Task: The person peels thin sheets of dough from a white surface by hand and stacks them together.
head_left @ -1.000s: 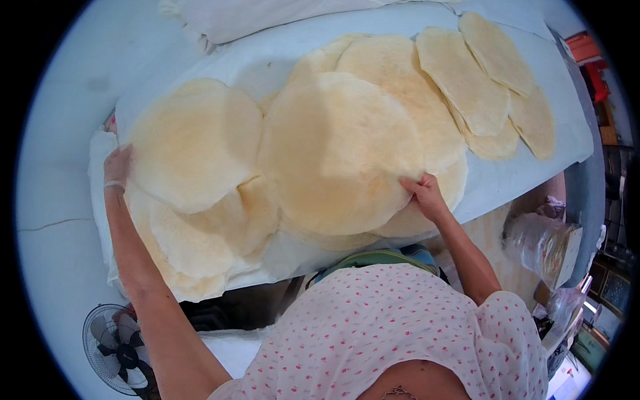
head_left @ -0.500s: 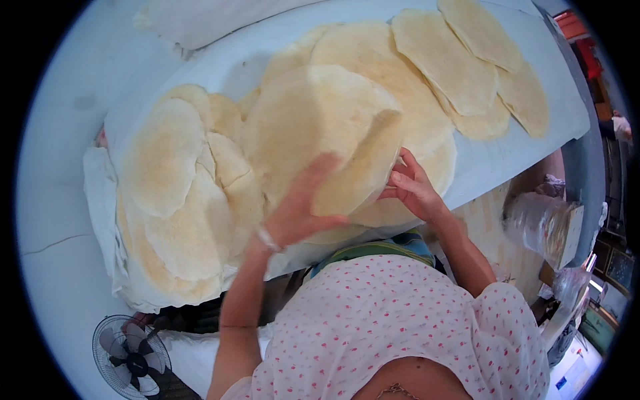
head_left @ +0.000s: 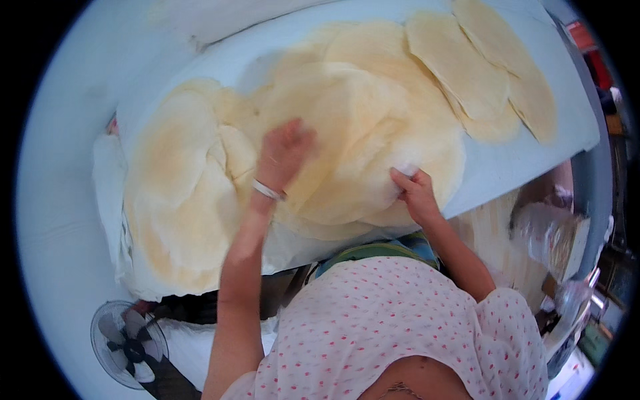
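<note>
Large, thin, pale-yellow round flatbreads lie overlapping on a white-cloth-covered table [head_left: 490,177]. In front of me is a wide flatbread [head_left: 353,180], its surface creased and smeared by motion. My right hand [head_left: 419,193] pinches at this sheet's right side, thumb on top, with a whitish bit showing at the fingertips. Over the sheet's left part, my left hand [head_left: 287,153] is curled like a fist and slightly blurred. Whatever its fingers may hold is hidden. A white band [head_left: 268,191] circles the left wrist.
More flatbreads [head_left: 177,153] lie in a pile at the left, and others [head_left: 460,63] at the far right. White cloth bundles [head_left: 247,13] line the back. A fan [head_left: 130,343] stands at the lower left. Clear plastic wrapping [head_left: 547,230] lies beyond the table's right edge.
My left hand has gone from spread fingers to a curled shape and moved slightly up and left. The sheet's raised right edge has come down, and my right hand has dropped a little.
</note>
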The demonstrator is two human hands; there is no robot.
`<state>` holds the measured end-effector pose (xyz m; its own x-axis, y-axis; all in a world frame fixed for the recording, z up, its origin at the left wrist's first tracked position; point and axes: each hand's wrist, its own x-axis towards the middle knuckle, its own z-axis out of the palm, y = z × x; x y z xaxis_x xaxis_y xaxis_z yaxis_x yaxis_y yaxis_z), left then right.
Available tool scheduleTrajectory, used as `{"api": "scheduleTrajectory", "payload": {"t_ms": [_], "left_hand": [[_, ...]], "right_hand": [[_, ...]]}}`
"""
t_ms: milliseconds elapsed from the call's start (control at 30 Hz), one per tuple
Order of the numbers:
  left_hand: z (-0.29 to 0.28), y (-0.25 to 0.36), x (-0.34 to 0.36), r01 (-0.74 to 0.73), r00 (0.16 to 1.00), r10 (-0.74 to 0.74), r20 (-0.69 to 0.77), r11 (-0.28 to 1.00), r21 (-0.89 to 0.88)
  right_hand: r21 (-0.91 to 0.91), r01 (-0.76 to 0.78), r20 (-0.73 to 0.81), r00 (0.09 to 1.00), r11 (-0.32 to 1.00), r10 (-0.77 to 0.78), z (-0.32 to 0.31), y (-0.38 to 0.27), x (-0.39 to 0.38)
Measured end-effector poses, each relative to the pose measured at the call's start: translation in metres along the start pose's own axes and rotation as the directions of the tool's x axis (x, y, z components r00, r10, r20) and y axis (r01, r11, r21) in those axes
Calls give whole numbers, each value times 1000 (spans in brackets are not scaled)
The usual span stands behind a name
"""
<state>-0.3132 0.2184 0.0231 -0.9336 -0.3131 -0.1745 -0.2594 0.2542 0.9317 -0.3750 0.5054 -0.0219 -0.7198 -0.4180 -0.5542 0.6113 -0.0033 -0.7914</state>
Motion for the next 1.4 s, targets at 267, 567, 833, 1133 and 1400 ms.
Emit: {"api": "scheduleTrajectory", "payload": {"t_ms": [267,567,833,1133,1400], "left_hand": [[-225,94,19,16,952,-38,-304,997,-74],[-484,-91,-91,-118,685,-351,-639,811,-572],[-502,-264,-226,562,-319,-290,-902,709,-426],[-265,-119,-222,-244,623,-414,-664,703,-668],[-156,-107,-239,-8,20,-6,-1000,1000,-6]], "right_hand": [[-15,80,-83,993,997,-81,-18,-8,10],[-342,239,-37,963,909,-267,-12,-66,16],[-621,581,273,790,527,-549,175,-207,13],[-302,948,857,316,101,-407,395,-120,-20],[-300,881,911,378,366,-164,292,-7,-32]]}}
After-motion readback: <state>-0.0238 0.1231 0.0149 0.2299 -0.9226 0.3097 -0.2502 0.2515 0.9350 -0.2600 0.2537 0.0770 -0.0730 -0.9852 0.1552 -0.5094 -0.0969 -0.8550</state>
